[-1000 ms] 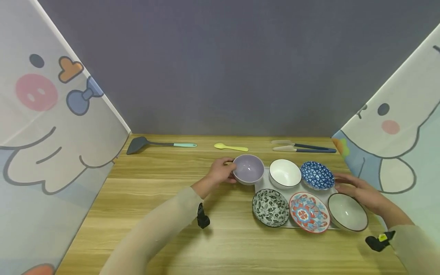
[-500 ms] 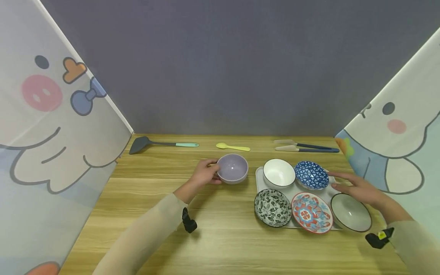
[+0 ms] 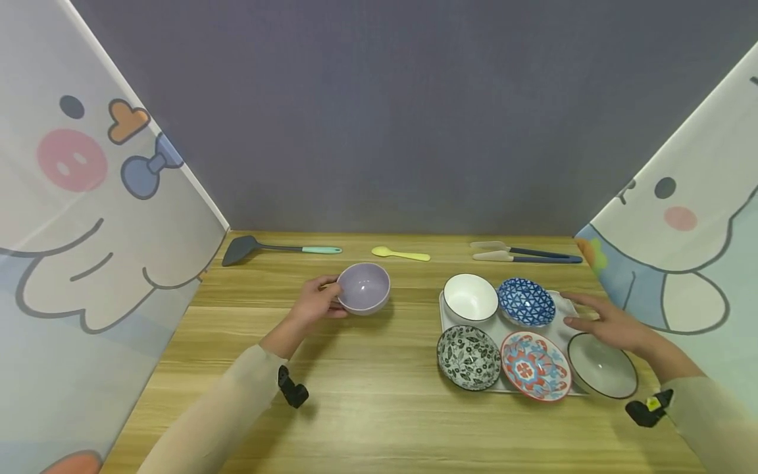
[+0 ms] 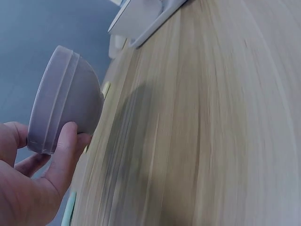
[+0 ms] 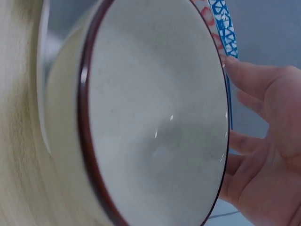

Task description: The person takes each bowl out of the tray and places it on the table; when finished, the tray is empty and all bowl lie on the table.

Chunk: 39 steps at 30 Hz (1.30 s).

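My left hand [image 3: 316, 304] grips the left side of a lilac bowl [image 3: 364, 288], thumb at its rim. In the left wrist view the bowl [image 4: 66, 101] is held above the wooden table, its shadow falling on the wood. At the right, my right hand [image 3: 612, 326] reaches over the tray with fingers extended and holds nothing. Its fingertips are just right of a blue-and-white patterned dish [image 3: 526, 303], which sits beside a white bowl [image 3: 470, 297]. An off-white bowl with a brown rim [image 5: 155, 113] fills much of the right wrist view, in front of that hand.
The white tray [image 3: 447, 317] also bears a black-and-white leaf-patterned bowl [image 3: 469, 358] and a red-and-blue floral dish [image 3: 535, 366]. Along the table's back lie a spatula [image 3: 239, 249], a yellow spoon [image 3: 401, 254] and blue-handled tongs [image 3: 527, 257]. A grey wall [image 3: 379, 118] stands behind.
My left hand has carried the lilac bowl left, away from the tray. The white bowl and the blue patterned dish have slid left on the tray, with my right hand following slightly.
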Each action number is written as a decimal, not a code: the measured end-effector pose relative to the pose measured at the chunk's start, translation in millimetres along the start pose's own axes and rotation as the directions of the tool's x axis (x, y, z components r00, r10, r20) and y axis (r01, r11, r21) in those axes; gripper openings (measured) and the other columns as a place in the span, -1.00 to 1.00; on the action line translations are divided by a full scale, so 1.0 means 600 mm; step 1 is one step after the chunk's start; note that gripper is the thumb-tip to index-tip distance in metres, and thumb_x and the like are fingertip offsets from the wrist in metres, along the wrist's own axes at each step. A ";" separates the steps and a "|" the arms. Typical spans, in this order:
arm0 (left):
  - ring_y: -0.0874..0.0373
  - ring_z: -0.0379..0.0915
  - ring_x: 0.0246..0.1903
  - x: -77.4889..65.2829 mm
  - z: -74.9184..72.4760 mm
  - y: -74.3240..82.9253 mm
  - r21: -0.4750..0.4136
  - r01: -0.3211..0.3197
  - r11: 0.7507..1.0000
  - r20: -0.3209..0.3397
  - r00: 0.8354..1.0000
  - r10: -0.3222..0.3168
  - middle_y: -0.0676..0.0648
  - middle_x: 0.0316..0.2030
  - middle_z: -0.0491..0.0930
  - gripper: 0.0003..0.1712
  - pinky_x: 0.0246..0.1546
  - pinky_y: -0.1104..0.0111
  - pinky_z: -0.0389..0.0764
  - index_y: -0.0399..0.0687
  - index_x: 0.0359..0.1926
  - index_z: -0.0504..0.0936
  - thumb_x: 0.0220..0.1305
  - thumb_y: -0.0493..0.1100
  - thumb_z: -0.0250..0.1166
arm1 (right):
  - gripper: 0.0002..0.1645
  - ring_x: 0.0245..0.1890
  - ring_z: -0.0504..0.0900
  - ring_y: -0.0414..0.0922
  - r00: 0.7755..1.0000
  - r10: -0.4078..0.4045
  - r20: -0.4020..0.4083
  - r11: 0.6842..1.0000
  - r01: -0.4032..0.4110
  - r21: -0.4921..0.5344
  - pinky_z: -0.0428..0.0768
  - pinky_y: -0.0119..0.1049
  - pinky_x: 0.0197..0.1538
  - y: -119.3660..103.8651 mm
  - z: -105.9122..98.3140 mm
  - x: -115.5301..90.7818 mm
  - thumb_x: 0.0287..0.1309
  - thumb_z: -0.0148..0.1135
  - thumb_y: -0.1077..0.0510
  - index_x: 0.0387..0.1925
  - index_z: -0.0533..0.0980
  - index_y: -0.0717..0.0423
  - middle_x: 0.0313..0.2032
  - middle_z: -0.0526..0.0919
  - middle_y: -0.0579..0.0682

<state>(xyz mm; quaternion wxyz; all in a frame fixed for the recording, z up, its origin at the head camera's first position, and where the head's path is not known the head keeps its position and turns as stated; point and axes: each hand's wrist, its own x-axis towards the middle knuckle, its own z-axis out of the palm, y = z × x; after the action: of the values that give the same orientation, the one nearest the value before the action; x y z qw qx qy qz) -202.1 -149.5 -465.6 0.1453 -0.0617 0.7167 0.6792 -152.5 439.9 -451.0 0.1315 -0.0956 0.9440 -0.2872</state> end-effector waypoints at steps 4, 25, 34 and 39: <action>0.07 0.72 -0.35 -0.005 -0.034 -0.003 -0.002 0.017 1.000 -0.020 1.000 -0.017 -0.52 0.15 0.45 -0.38 -0.22 0.31 0.83 -0.35 0.47 0.30 0.45 -0.23 0.09 | -0.07 0.18 0.49 0.48 0.996 0.091 -0.004 0.996 -0.091 0.004 0.70 0.28 0.03 0.025 0.000 0.004 0.43 0.22 -0.11 0.52 0.12 0.38 0.32 0.30 0.61; 0.20 0.74 -0.32 -0.056 -0.177 -0.035 0.009 0.058 0.998 -0.127 0.990 -0.057 -0.56 0.32 0.31 -0.28 -0.17 0.32 0.83 -0.33 0.57 0.12 0.50 -0.20 0.09 | -0.08 -0.09 0.66 -0.30 0.988 0.146 0.051 0.936 -0.155 0.316 0.82 -0.15 -0.06 0.085 -0.013 0.038 0.38 0.30 0.11 0.49 0.06 0.48 0.32 0.29 0.63; 0.14 0.75 -0.23 -0.080 -0.232 -0.047 -0.007 0.014 1.000 -0.104 0.994 -0.015 -0.56 0.37 0.18 -0.30 -0.13 0.30 0.82 -0.32 0.58 0.09 0.54 -0.24 0.07 | -0.13 -0.09 0.64 -0.40 0.990 0.108 0.090 0.927 -0.133 0.349 0.80 -0.30 -0.03 0.102 -0.006 0.031 0.35 0.30 0.22 0.46 0.10 0.56 0.29 0.36 0.61; 0.13 0.74 -0.19 -0.087 -0.255 -0.049 -0.019 0.013 1.000 -0.108 0.994 -0.015 -0.56 0.41 0.10 -0.28 -0.11 0.31 0.82 -0.31 0.59 0.04 0.56 -0.24 0.07 | -0.16 -0.10 0.66 -0.38 0.988 0.114 0.102 0.924 -0.143 0.353 0.80 -0.30 -0.04 0.100 -0.005 0.029 0.33 0.31 0.23 0.44 0.15 0.58 0.26 0.41 0.59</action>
<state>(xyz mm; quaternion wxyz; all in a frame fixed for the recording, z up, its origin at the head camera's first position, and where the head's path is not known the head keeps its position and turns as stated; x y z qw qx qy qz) -163.1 -309.0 -472.9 0.1104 -0.1046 0.7169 0.6803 -176.4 486.0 -486.1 0.2026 -0.0190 0.8737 -0.4418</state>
